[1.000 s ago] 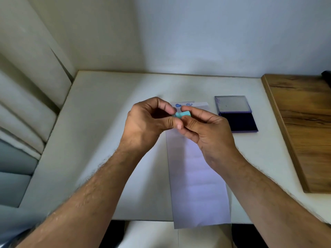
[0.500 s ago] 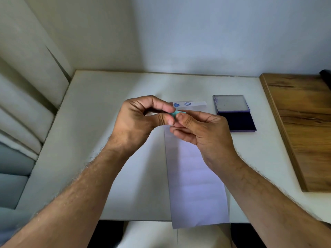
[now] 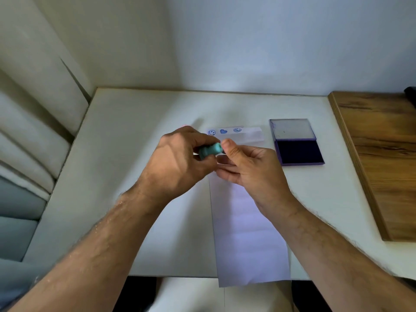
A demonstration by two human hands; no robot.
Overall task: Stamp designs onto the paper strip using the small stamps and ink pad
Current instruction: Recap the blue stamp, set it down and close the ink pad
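Note:
A small teal stamp lies sideways in my left hand, pinched between thumb and fingers above the table. My right hand is just right of it, palm up and fingers loose, its thumb tip next to the stamp's end. Under both hands a long white paper strip runs from mid-table past the near edge. Its far end carries three blue prints: a smiley, a heart and a round face. The purple ink pad sits open to the right, lid folded back.
A wooden board covers the table's right side, with a dark object at its far corner. A bit of something pink peeks out behind my left hand. Cushions line the left; the wall is behind the white table.
Both hands pinched the teal stamp together before. Now my left hand alone holds it, turned sideways, and my right hand has loosened and drawn slightly away.

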